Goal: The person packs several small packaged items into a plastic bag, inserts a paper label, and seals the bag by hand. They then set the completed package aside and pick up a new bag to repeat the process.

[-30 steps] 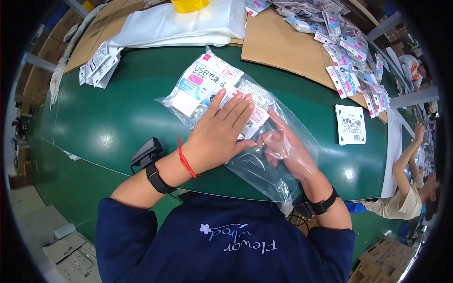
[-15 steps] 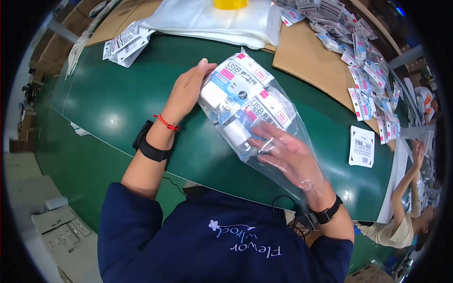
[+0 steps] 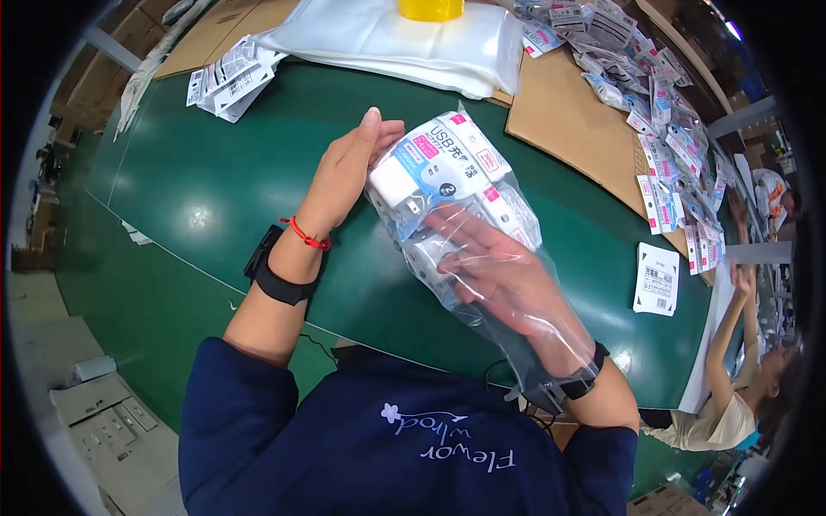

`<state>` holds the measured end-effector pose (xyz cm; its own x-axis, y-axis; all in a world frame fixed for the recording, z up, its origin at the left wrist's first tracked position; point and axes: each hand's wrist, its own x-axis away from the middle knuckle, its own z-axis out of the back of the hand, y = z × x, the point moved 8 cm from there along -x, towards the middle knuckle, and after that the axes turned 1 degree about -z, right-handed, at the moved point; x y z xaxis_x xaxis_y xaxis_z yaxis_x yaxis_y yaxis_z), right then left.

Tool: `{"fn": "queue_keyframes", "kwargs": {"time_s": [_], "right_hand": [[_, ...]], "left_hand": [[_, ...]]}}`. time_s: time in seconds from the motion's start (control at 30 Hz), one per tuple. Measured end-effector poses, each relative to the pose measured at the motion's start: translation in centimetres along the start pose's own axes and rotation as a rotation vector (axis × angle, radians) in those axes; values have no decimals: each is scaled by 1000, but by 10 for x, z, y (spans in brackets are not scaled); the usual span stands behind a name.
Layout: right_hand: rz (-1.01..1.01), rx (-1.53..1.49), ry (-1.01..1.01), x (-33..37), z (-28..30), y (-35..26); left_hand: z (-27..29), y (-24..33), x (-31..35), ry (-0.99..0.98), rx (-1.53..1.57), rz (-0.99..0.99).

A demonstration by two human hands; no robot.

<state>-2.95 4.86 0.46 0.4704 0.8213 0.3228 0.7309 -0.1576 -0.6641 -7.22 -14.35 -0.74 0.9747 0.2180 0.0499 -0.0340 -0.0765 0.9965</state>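
One green table (image 3: 185,193) is stretching beneath the clear bag (image 3: 483,327), with a heap of packets (image 3: 667,116) lying to the bag's right and a stack of clear sleeves (image 3: 361,43) lying beyond it. Inside the bag, the right hand (image 3: 503,271) is spreading unclenched fingers over white-and-blue packs (image 3: 434,163); at the bag's left side, the left hand (image 3: 348,172) is curving, whether gripping I cannot tell.

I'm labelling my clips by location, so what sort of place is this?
Probably a packing workshop: a heap of packaged chargers on cardboard, a stack of translucent plastic bags, and the right hand inside a clear bag of similar packs.
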Motion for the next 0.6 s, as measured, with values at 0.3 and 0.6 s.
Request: {"fn": "queue_keyframes", "kwargs": {"time_s": [0.3, 0.6], "right_hand": [[-20, 118, 25, -4, -1, 4], [73, 214, 144, 71, 47, 14]], "left_hand": [[-6, 25, 10, 40, -198, -244], [-84, 57, 57, -310, -1212, -743]]}}
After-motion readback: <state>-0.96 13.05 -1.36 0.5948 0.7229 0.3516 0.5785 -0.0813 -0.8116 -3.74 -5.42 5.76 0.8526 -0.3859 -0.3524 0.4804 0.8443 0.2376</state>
